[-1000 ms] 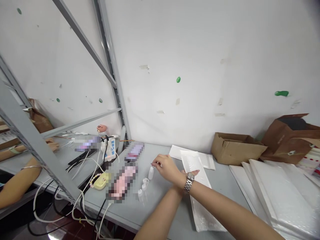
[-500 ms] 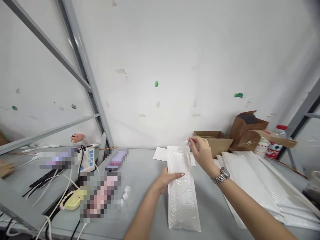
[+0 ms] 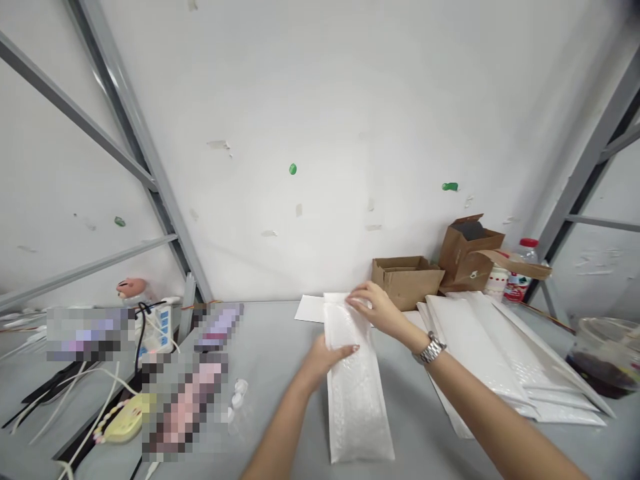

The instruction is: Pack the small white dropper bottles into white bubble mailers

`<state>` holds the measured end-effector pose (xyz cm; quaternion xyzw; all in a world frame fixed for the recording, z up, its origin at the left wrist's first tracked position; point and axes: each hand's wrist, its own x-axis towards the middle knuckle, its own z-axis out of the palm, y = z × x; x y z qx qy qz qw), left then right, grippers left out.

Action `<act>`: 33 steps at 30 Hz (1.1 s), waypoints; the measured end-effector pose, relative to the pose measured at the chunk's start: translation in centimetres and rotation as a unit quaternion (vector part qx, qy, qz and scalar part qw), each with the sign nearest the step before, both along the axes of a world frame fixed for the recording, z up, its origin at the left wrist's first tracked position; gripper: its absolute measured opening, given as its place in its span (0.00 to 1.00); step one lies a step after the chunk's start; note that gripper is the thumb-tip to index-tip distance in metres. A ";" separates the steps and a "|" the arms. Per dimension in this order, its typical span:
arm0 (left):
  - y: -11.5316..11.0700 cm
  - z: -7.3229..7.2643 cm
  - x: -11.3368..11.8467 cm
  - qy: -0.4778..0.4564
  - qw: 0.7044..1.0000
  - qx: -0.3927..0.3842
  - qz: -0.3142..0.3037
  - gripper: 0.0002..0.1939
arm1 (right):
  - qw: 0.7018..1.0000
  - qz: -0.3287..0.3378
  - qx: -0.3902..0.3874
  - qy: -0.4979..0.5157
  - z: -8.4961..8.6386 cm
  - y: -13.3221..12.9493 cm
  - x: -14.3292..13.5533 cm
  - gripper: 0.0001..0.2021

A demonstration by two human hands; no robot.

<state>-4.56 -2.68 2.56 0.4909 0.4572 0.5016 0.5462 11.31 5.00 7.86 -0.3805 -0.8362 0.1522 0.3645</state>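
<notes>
A long white padded bubble mailer (image 3: 356, 407) lies lengthwise in front of me on the grey table. My left hand (image 3: 321, 361) grips its left edge, thumb across the front and fingers out of sight underneath. At the mailer's top end, my right hand (image 3: 379, 309), with a metal watch on its wrist, has its fingers bent onto the flap area. Those fingertips are partly hidden, and I see no loose strip in them. A white sheet (image 3: 309, 309) shows behind the mailer's top.
Stacked white mailers (image 3: 480, 353) lie at right, before two cardboard boxes (image 3: 407, 283) and a red-capped bottle (image 3: 527, 252). A plastic tub of dark liquid (image 3: 603, 363) stands far right. Left are blurred phone-like objects, cables, a power strip (image 3: 159, 333) and a yellow case (image 3: 127, 419).
My right hand has moved from holding a clear strip off the mailer's top to resting on the flap area. My left hand keeps its grip. The view has shifted slightly right.
</notes>
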 end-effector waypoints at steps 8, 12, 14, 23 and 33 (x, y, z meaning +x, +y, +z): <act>0.7 -0.8 -0.4 -0.081 0.978 0.072 0.178 0.30 | 0.958 0.141 -0.202 0.150 -7.4 -4.0 -1.3 0.30; -0.1 -1.0 0.4 -0.013 0.989 0.109 0.103 0.33 | 0.944 0.193 -0.207 0.170 -8.0 -6.2 -2.0 0.35; -0.4 -0.6 0.4 -0.010 0.990 0.107 0.092 0.31 | 0.936 0.185 -0.227 0.197 -7.7 -6.5 -1.9 0.34; 0.1 0.4 -0.2 -0.142 0.972 -0.014 0.185 0.22 | 0.882 0.187 -0.396 0.176 -7.6 -5.9 -1.0 0.21; -0.7 0.3 -0.7 0.049 0.981 -0.089 -0.168 0.22 | 0.769 0.046 -0.501 0.394 -6.8 -1.7 1.9 0.26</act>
